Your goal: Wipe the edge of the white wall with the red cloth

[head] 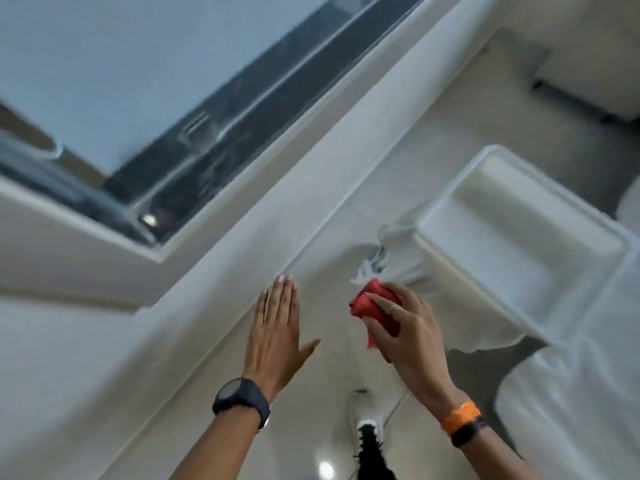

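Note:
My right hand (pixel 405 332) is closed around a bunched red cloth (pixel 369 304), which pokes out past the fingers on the left side. My left hand (pixel 277 327) is flat and open, fingers together, resting against or just in front of the white wall (pixel 214 289) near its long slanted edge (pixel 346 188). The cloth is held a little right of that edge, apart from the left hand. The view is tilted and slightly blurred.
A window with a dark frame (pixel 194 147) runs above the wall edge. A white rectangular tray or tub (pixel 519 230) and crumpled white fabric (pixel 381 258) lie to the right. A white covered surface (pixel 571 410) fills the lower right. My shoe (pixel 367 420) shows on the glossy floor.

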`<state>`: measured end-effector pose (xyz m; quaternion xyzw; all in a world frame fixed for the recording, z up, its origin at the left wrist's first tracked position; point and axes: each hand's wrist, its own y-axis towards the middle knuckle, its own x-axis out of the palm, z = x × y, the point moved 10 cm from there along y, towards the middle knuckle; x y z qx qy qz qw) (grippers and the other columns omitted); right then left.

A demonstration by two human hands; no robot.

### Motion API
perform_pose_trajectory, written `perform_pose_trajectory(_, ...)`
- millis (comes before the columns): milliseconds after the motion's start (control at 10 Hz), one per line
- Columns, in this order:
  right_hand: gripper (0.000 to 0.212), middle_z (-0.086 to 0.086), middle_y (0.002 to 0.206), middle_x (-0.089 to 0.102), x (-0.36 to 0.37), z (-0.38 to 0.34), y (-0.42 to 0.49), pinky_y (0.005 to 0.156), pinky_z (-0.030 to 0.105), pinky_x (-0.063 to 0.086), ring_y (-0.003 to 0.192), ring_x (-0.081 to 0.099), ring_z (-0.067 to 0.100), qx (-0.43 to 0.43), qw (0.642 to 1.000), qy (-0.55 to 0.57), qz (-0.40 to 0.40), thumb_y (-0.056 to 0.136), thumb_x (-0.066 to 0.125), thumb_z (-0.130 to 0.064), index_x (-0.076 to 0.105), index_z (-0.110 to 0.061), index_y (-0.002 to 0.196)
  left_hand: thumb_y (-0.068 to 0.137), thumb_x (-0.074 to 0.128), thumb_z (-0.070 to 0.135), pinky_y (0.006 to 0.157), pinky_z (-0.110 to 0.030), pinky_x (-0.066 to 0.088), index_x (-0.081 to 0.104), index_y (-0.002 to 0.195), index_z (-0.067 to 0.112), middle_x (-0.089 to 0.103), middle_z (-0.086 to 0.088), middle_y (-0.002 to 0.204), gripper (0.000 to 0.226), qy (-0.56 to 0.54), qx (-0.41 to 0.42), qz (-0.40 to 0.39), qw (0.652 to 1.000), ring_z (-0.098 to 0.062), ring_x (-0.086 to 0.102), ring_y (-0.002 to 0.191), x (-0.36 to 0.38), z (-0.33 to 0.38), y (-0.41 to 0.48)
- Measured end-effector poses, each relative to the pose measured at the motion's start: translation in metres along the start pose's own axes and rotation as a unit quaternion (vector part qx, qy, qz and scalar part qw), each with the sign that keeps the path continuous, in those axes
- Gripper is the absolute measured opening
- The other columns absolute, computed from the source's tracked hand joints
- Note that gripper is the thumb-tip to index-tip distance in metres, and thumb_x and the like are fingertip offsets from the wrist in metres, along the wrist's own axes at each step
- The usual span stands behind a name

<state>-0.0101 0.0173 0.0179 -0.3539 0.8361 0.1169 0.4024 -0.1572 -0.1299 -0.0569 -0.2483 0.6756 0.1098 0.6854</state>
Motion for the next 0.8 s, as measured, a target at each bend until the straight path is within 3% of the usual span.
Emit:
perform_pose_trajectory(100,0.042,-0.01,0.138,0.057,-0.095,0.003,0.025,0.096,0.028,0.04,0.118,0.051,0.012,0.012,0.998,0.035,0.044,0.089,0.079,-0.03,0.069,-0.032,0.129,0.091,0.057,0.07,0.129,-0.054,0.017,0.023,0.162,-0.006,0.014,-0.024,0.171,0.109,-0.003,0.046,0.014,0.999,-0.036,0.008,0.159,-0.056,0.062,0.045)
perform_pose_trajectory(200,0.04,-0.01,0.137,0.058,-0.176,0.029,0.046,0.099,0.032,0.046,0.121,0.055,0.014,0.036,0.992,0.072,0.097,0.09,0.077,-0.032,0.069,-0.031,0.129,0.087,0.066,0.062,0.123,-0.058,0.03,0.034,0.158,-0.008,0.028,-0.025,0.166,0.104,-0.037,0.089,0.039,0.995,-0.039,0.022,0.156,-0.103,0.122,0.086)
perform_pose_trajectory(300,0.035,-0.016,0.133,0.057,-0.191,0.061,0.068,0.1,0.035,0.052,0.12,0.057,0.013,0.074,0.986,0.106,0.109,0.091,0.077,-0.031,0.07,-0.03,0.126,0.086,0.073,0.055,0.12,-0.059,0.035,0.039,0.156,-0.008,0.034,-0.024,0.164,0.099,-0.06,0.095,0.057,0.992,-0.039,0.029,0.154,-0.118,0.146,0.108)
perform_pose_trajectory(400,0.033,-0.014,0.13,0.057,-0.177,0.111,0.086,0.1,0.041,0.052,0.122,0.056,0.018,0.124,0.985,0.09,0.081,0.093,0.076,-0.033,0.071,-0.027,0.125,0.096,0.049,0.062,0.124,-0.056,0.03,0.035,0.158,-0.005,0.029,-0.022,0.167,0.092,-0.052,0.089,0.03,0.994,-0.036,0.025,0.156,-0.118,0.176,0.13)
perform_pose_trajectory(500,0.033,-0.001,0.141,0.053,-0.152,0.147,0.099,0.099,0.047,0.049,0.129,0.048,0.027,0.139,0.99,0.013,0.033,0.097,0.071,-0.035,0.069,-0.027,0.128,0.097,0.024,0.065,0.125,-0.055,0.029,0.033,0.159,-0.003,0.029,-0.021,0.167,0.092,-0.067,0.083,0.01,0.994,-0.035,0.024,0.156,-0.112,0.192,0.147)
perform_pose_trajectory(600,0.044,0.004,0.157,0.036,-0.123,0.166,0.099,0.105,0.057,0.038,0.139,0.033,0.032,0.117,0.981,-0.149,-0.029,0.1,0.063,-0.043,0.056,-0.029,0.142,0.098,0.022,0.065,0.125,-0.055,0.029,0.033,0.159,-0.003,0.029,-0.021,0.167,0.092,-0.065,0.069,0.014,0.995,-0.035,0.026,0.156,-0.098,0.196,0.151)
perform_pose_trajectory(700,0.061,0.007,0.169,0.011,-0.11,0.165,0.108,0.115,0.073,0.02,0.154,0.01,0.036,0.112,0.966,-0.216,-0.082,0.102,0.057,-0.048,0.033,-0.03,0.156,0.098,0.02,0.068,0.129,-0.054,0.017,0.027,0.162,-0.002,0.022,-0.02,0.17,0.095,-0.062,0.069,0.003,0.996,-0.033,0.018,0.158,-0.106,0.19,0.151)
perform_pose_trajectory(800,0.069,0.007,0.172,-0.003,-0.122,0.143,0.087,0.117,0.077,0.01,0.157,-0.003,0.036,0.029,0.975,-0.215,-0.053,0.103,0.055,-0.05,0.021,-0.033,0.16,0.098,0.023,0.071,0.128,-0.052,0.004,0.02,0.163,-0.003,0.014,-0.019,0.171,0.099,-0.069,0.034,0.071,0.995,-0.032,0.008,0.16,-0.136,0.161,0.142)
